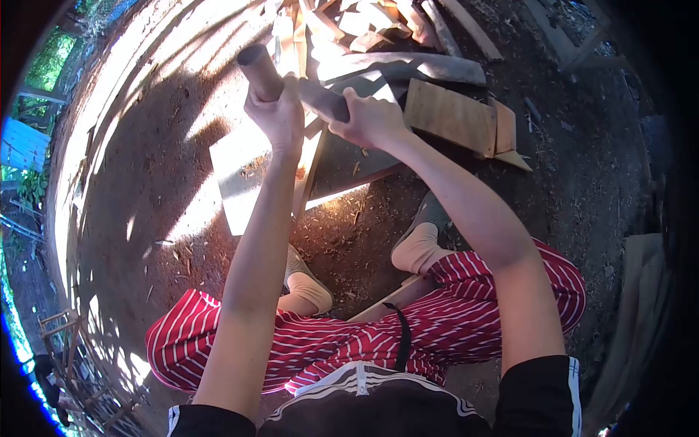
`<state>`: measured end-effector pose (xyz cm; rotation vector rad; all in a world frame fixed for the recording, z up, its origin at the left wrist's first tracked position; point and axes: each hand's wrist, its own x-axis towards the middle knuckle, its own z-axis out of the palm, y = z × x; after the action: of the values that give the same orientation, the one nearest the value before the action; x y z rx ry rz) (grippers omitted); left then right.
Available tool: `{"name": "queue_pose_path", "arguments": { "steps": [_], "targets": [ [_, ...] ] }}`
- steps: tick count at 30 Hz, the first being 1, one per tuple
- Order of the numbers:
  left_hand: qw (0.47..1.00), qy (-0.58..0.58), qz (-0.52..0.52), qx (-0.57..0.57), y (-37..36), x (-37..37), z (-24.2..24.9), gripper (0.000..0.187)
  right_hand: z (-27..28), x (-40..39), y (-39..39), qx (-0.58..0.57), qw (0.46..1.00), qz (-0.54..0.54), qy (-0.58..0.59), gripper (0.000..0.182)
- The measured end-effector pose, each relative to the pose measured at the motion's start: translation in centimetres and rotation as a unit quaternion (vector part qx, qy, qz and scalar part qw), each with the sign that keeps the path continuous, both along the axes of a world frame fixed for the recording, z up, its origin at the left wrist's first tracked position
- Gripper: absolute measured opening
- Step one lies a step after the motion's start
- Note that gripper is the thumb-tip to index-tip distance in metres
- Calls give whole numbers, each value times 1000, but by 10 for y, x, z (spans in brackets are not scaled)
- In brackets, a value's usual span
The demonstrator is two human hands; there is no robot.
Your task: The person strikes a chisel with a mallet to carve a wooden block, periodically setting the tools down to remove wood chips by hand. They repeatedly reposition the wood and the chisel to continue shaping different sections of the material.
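My left hand point(278, 116) is wrapped round a thick brown cylindrical wooden piece point(260, 71), whose round end points up and to the left. My right hand point(370, 120) grips a dark, flat-sided piece point(324, 100) that slants between the two hands. Whether the two pieces are joined is not clear. Below my hands lie a dark flat board point(342, 171) and a narrow light wooden strip point(309, 164). A pale sheet point(237, 178), brightly lit, is left of the strip.
Wooden boards point(455, 116) lie to the right, beside a long rounded timber point(429, 67). Split wood pieces point(371, 22) are heaped at the top. My feet point(419, 247) rest on the dirt floor near the boards. A wooden frame point(62, 324) stands at the lower left.
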<state>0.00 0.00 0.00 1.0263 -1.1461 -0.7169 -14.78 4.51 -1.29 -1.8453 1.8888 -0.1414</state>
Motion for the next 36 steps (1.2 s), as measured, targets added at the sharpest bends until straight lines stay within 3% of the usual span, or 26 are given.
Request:
{"name": "queue_pose_path", "arguments": {
  "steps": [2, 3, 7, 13, 15, 19, 22, 25, 29, 36],
  "targets": [
    [999, 20, -49, 7, 11, 5, 11, 13, -25, 7, 9, -64, 998, 17, -22, 68],
    [998, 37, -45, 32, 13, 1, -2, 13, -37, 1, 13, -37, 999, 21, -6, 68],
    [987, 48, -132, 83, 22, 21, 19, 12, -36, 6, 14, -68, 997, -16, -39, 65],
    [924, -47, -357, 128, 16, 41, 24, 13, -38, 13, 19, -69, 995, -43, -54, 62],
    [919, -65, -365, 134, 16, 38, 26, 13, -36, 14, 20, -62, 995, -48, -57, 61],
    [986, 26, -139, 93, 21, 26, 38, 13, -41, 12, 19, -73, 994, -56, -55, 57],
    [984, 135, -90, 78, 22, 22, 57, 17, -40, 15, 21, -58, 994, -57, -66, 56],
    [980, 173, -65, 74, 14, 17, 52, 17, -36, 17, 19, -39, 995, -61, -75, 56],
    [989, 133, 3, 65, 7, 9, 35, 17, -38, 16, 22, -50, 994, -74, -63, 58],
    [989, 137, 7, 55, -1, 10, 18, 15, -35, 18, 23, -59, 994, -74, -52, 48]
  ]
}}
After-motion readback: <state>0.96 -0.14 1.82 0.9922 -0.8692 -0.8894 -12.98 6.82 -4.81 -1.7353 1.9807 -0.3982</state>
